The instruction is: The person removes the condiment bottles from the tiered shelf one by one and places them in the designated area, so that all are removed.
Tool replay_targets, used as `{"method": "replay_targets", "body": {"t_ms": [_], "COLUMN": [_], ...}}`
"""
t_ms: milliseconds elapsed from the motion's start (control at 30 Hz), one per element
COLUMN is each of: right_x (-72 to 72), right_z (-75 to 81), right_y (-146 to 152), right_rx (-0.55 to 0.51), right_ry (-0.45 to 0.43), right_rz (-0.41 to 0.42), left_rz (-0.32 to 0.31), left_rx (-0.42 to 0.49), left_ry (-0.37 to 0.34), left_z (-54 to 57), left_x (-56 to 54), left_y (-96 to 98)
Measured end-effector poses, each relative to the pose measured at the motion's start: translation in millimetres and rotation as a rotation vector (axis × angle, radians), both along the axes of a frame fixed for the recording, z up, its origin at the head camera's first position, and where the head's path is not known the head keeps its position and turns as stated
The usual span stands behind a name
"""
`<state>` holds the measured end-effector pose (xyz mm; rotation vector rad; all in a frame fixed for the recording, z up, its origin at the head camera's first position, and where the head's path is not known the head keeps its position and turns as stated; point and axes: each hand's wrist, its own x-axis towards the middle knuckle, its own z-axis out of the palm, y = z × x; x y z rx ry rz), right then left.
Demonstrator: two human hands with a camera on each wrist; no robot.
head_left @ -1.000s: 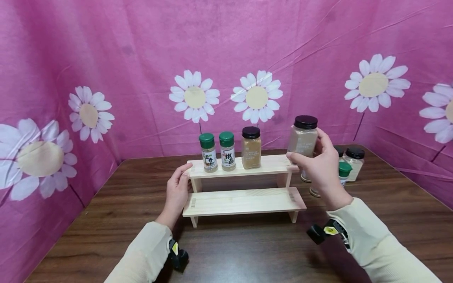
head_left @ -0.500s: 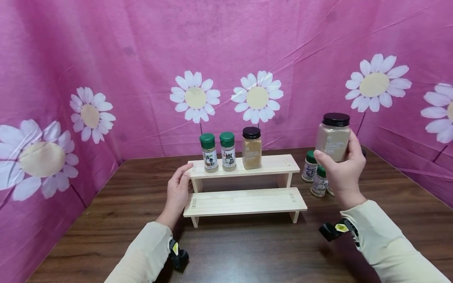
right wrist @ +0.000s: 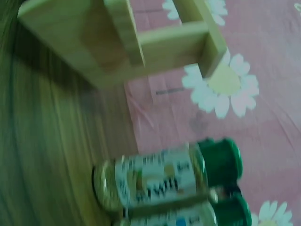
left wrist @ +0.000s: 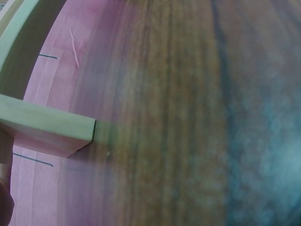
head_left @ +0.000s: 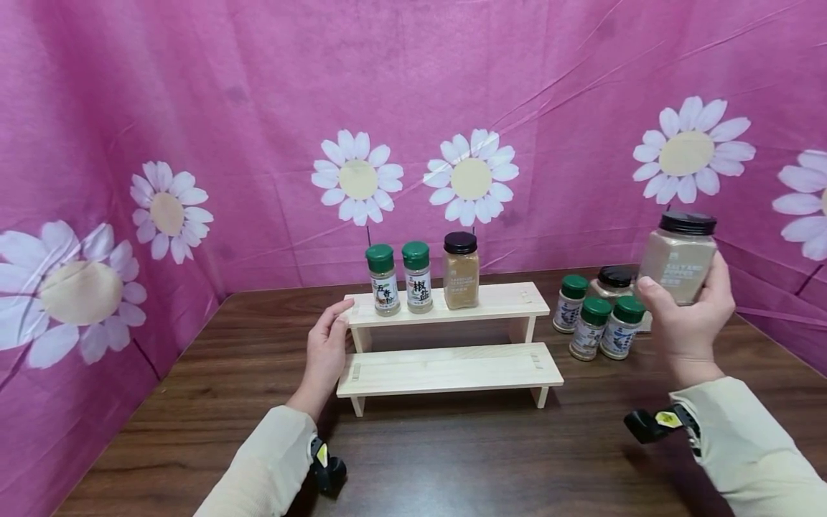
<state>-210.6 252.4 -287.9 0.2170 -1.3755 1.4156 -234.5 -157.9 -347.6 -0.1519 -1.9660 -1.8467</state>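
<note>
My right hand [head_left: 701,341] grips a square clear jar [head_left: 677,264] with a black lid and beige powder, raised above the table at the right. At the left end of a two-step wooden rack [head_left: 446,370], my left hand [head_left: 325,355] holds the upper shelf's edge between thumb and fingers. On that upper shelf stand two green-capped spice bottles [head_left: 385,289] and a black-lidded jar [head_left: 461,278] of tan powder. Nothing stands on the lower shelf. The left wrist view catches an end of the rack [left wrist: 47,125]; the right wrist view shows labelled spice bottles [right wrist: 160,179] close up.
Right of the rack, three green-capped bottles [head_left: 586,334] stand grouped, with a black-lidded jar [head_left: 614,276] behind them, partly hidden. The dark wooden table [head_left: 439,459] runs back to a pink cloth [head_left: 258,143] printed with white daisies.
My right hand has carried the black-lidded jar rightward, from over the upper shelf's right end to beyond the grouped bottles, which are now uncovered. My left hand has stayed at the rack.
</note>
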Motion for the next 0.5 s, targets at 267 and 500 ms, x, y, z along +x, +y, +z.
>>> {"method": "replay_targets", "body": {"t_ms": [267, 500], "right_x": [-5.2, 1.7], "right_z": [-12.5, -18.6], "right_y": [38.0, 53.4], "right_rx": [0.004, 0.072], "right_ry": [-0.107, -0.249], "right_rz": [-0.140, -0.176], "left_rz": [0.013, 0.012], "left_rx": [-0.033, -0.034], "left_ry": [0.008, 0.016], "left_z": [0.3, -0.3], "left_x": [0.8, 0.2], "left_y": [-0.1, -0.4]}}
